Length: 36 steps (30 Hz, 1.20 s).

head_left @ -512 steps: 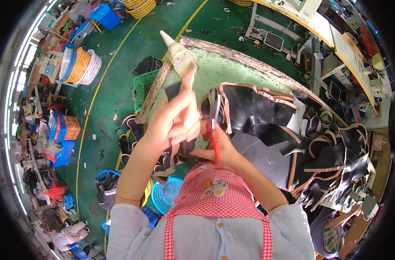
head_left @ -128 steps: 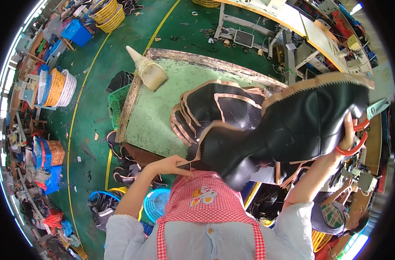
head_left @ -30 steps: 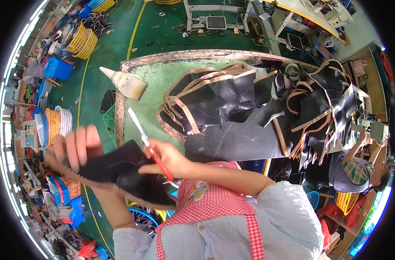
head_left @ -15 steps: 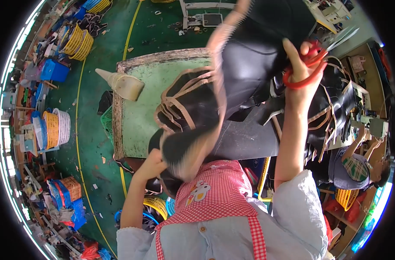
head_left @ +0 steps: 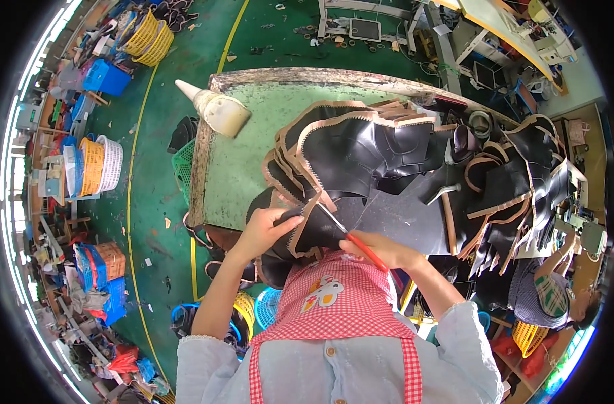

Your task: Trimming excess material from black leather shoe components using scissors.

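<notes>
My left hand [head_left: 270,232] pinches the edge of a black leather-like piece [head_left: 318,232] with a tan zigzag border, near the table's front edge. My right hand [head_left: 381,248] is closed around red-handled scissors [head_left: 366,251]. Their blades point up and left, reaching the border of that piece just right of my left fingers. Whether the blades are apart cannot be made out. Beyond my hands lies a stack of similar black pieces [head_left: 360,148] with tan edges. A dark board [head_left: 401,215] lies to the right of the blades.
A green-topped table [head_left: 233,175] with a worn rim carries the work. On its far left lies a cone-shaped container [head_left: 219,113]. More black pieces [head_left: 515,182] hang at the right, with a hammer-like tool [head_left: 443,194] beside them. A co-worker [head_left: 549,289] sits at far right.
My right hand has come down from the upper right with the scissors, to beside my left hand. The large black piece that was raised and swinging now lies on the stack.
</notes>
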Available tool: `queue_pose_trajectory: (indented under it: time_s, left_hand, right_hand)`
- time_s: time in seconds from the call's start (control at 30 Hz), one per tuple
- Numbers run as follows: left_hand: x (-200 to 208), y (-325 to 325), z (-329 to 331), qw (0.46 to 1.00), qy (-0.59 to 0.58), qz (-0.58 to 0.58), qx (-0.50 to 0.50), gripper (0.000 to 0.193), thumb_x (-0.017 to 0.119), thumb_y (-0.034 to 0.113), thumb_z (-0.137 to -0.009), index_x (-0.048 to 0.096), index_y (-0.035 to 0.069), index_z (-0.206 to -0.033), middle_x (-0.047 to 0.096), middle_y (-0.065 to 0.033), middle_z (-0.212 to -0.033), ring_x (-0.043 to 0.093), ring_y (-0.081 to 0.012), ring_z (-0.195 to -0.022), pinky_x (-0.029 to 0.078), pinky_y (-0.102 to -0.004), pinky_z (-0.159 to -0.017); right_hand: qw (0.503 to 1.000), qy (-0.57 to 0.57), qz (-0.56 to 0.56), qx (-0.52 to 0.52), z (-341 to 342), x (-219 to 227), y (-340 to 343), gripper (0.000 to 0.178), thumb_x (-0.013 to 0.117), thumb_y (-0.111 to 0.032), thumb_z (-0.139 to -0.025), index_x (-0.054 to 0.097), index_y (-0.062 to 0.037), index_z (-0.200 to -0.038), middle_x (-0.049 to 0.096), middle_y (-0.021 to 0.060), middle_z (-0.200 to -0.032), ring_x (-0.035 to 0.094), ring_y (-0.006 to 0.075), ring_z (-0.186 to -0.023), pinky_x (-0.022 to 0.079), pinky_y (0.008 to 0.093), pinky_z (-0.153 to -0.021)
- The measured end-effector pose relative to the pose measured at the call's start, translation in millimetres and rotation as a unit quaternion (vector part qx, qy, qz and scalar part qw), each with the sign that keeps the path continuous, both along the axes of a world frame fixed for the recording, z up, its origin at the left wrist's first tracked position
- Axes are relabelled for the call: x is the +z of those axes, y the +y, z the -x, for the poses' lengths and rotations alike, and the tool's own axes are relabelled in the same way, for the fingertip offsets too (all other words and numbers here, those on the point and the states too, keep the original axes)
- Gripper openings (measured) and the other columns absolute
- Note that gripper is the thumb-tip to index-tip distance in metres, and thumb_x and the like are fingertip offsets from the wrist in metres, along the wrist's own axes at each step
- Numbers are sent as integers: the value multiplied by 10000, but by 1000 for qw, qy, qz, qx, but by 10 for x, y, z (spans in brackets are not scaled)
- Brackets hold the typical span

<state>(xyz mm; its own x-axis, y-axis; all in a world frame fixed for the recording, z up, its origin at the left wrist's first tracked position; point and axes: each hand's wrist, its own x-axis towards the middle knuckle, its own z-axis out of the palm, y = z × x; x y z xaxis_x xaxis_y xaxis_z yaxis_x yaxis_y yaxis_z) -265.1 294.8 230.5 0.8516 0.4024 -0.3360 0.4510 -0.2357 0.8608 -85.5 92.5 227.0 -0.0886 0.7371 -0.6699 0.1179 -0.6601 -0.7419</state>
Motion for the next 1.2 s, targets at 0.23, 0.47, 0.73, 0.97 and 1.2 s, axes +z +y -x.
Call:
queue_pose_trajectory:
  time_s: [0.23,0.47,0.73,0.97,1.2]
  left_hand:
    - [125,192,390,994,-62,-64,64,253,648,211,-838,638,-30,-916,621,-72,-702,518,-77,-634,440,-260,-590]
    - [1002,866,2119,834,-401,-320,204,276,488,238,-930,501,70,-712,462,-3,-554,445,-124,-495,381,-244,-520]
    - [1530,439,1724,853,-455,-162,199,452,443,396,-949,444,88,-618,413,7,-470,373,-118,-478,253,-270,-475]
    - [1827,443,1726,819,-573,40,10,337,498,239,-937,485,121,-622,524,23,-525,429,-85,-553,293,-240,-559]
    - [1932,549,1842,724,-677,58,115,354,434,378,-943,545,116,-732,607,-38,-724,525,-214,-756,405,-370,-861]
  right_hand:
    - [975,-24,-131,-175,37,41,165,453,654,-391,-844,541,-10,-628,502,9,-520,500,77,-481,393,257,-454]
    - [968,75,-164,-176,167,-110,385,212,703,-118,-786,524,-6,-792,660,100,-852,621,115,-697,519,243,-611]
    - [872,276,-404,22,1248,491,1551,383,670,84,-737,383,-65,-941,341,224,-1410,325,299,-1329,280,426,-1086]
    - [831,334,-425,132,2078,896,2121,472,767,-19,-674,400,-78,-964,467,116,-1196,429,168,-1144,349,289,-935]
    - [838,236,-488,59,2312,1004,2077,452,796,-31,-634,475,-64,-950,520,-2,-849,503,79,-778,435,235,-704]
